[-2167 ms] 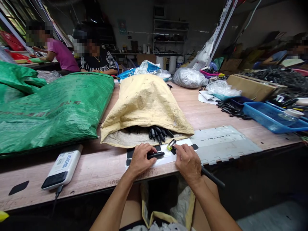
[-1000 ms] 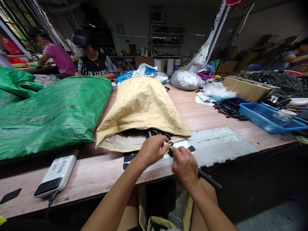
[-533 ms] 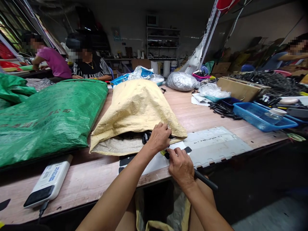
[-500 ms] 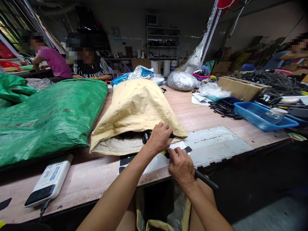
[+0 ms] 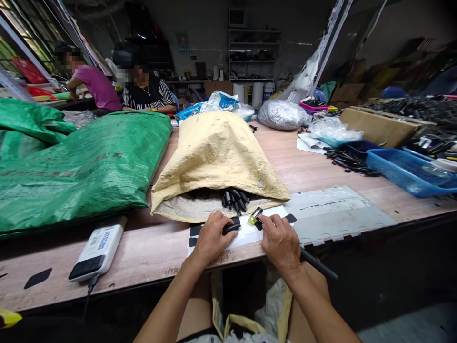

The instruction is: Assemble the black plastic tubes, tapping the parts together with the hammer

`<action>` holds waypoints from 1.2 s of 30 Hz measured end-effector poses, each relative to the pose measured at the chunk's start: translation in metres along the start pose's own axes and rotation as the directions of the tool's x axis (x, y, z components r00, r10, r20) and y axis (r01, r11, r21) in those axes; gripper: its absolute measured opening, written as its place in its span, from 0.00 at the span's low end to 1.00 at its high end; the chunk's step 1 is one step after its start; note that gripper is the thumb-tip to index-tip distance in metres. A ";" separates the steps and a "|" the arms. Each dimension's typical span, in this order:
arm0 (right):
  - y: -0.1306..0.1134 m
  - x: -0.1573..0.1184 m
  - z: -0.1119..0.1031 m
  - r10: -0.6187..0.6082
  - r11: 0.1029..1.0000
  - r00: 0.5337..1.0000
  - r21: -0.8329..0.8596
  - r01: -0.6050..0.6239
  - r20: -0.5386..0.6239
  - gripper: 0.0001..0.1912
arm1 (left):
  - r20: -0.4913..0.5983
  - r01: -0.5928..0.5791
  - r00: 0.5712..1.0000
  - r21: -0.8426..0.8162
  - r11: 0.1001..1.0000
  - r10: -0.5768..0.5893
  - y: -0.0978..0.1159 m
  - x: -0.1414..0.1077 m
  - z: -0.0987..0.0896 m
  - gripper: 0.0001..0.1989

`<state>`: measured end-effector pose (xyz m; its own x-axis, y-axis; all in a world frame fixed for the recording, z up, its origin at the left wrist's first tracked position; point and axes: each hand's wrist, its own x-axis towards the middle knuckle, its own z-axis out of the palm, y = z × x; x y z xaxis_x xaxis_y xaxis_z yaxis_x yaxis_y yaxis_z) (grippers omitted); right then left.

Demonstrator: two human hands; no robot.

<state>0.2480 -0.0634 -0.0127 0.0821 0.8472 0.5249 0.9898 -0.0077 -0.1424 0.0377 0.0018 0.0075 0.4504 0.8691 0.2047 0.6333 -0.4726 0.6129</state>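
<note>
Between the thumb and fingers of my left hand [image 5: 213, 237] is a small rounded black part [image 5: 231, 226], just above the white sheet [image 5: 246, 234]. My right hand [image 5: 282, 243] is closed around a long tool whose black handle [image 5: 321, 266] sticks out behind the wrist. Ahead of these fingers shows a yellow-green piece with a shiny metal end [image 5: 255, 216]; whether it belongs to the tool I cannot tell. Several black tubular parts [image 5: 235, 199] lie in the mouth of the yellow woven sack [image 5: 221, 152], just beyond both hands.
A full green sack [image 5: 117, 162] fills the left side. In front of it lies a white power bank [image 5: 98, 250] with a cable. To the right are a grey board [image 5: 339, 209], a blue tray [image 5: 403, 176] and black parts [image 5: 352, 164]. Two people sit across the table.
My left hand has drawn back from the sack mouth towards the table edge, with a black part in its fingers. The black parts in the mouth are now uncovered. The view has shifted.
</note>
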 end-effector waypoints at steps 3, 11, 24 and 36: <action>0.000 0.000 0.000 -0.005 1.000 1.000 0.002 0.005 -0.010 0.14 | -0.005 -0.031 1.000 -0.068 0.997 0.030 -0.004 -0.001 -0.001 0.07; 0.004 0.003 -0.003 0.001 0.996 1.000 0.086 -0.001 0.007 0.15 | -0.038 -0.026 0.999 -0.154 0.988 0.020 -0.006 -0.003 -0.006 0.06; -0.028 0.010 -0.023 -0.051 0.802 0.995 0.598 -0.007 0.081 0.16 | -0.040 -0.032 0.999 -0.140 0.990 0.027 -0.007 -0.003 -0.002 0.07; -0.033 0.008 -0.028 -0.047 0.788 0.992 0.615 -0.035 0.117 0.15 | -0.039 0.001 0.999 -0.196 0.981 -0.009 -0.009 -0.002 -0.002 0.07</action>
<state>0.2188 -0.0718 0.0198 0.0214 0.9028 0.4296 0.7053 0.2909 -0.6464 0.0300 0.0043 0.0027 0.4196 0.8784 0.2289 0.4986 -0.4338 0.7505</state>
